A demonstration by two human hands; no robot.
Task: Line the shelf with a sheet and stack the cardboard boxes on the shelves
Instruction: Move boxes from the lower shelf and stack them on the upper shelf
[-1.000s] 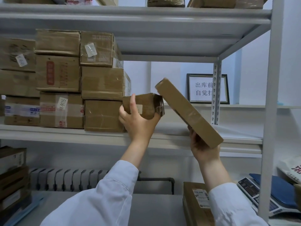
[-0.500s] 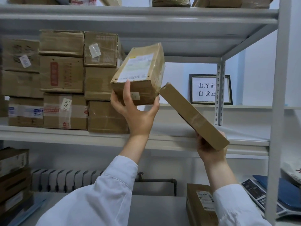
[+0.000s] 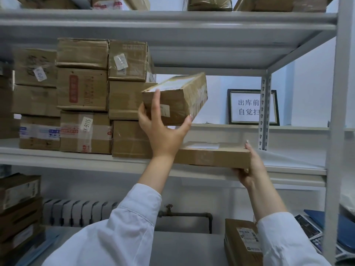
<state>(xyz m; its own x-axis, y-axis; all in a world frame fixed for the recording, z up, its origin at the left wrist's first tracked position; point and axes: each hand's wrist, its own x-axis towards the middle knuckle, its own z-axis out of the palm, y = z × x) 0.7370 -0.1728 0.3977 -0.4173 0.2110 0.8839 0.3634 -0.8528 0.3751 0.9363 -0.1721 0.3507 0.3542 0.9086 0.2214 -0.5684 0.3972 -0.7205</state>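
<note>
**Holding two boxes at the middle shelf**

Gripping from below, the left hand point(image 3: 163, 132) carries the small box point(image 3: 178, 99): I see the thumb up its near face, the fingers curled under its right lower edge. That box is in the air, tilted, its labelled top turned up and left, just beside the stacked boxes point(image 3: 82, 93) and above the flat box point(image 3: 213, 158).

The flat box lies level along the front of the middle shelf point(image 3: 48, 157), label up. Its left end is hidden behind the left wrist, so I cannot tell whether it touches the stack. The right hand point(image 3: 250, 170) holds its right near corner, one finger raised against the end and the rest wrapped beneath. To the right of it a pale sheet point(image 3: 292, 160) covers the shelf board.

Further out on my feed, the stack fills the shelf's left half, three boxes high. Behind the shelf stands a framed sign point(image 3: 247, 107), partly cut by the perforated upright point(image 3: 264, 112). More boxes sit on the top shelf point(image 3: 172, 22). Lower down I make out another box point(image 3: 242, 243) standing near the right sleeve, a radiator point(image 3: 76, 210) at the wall, and darker boxes point(image 3: 19, 200) piled at the far left
</note>
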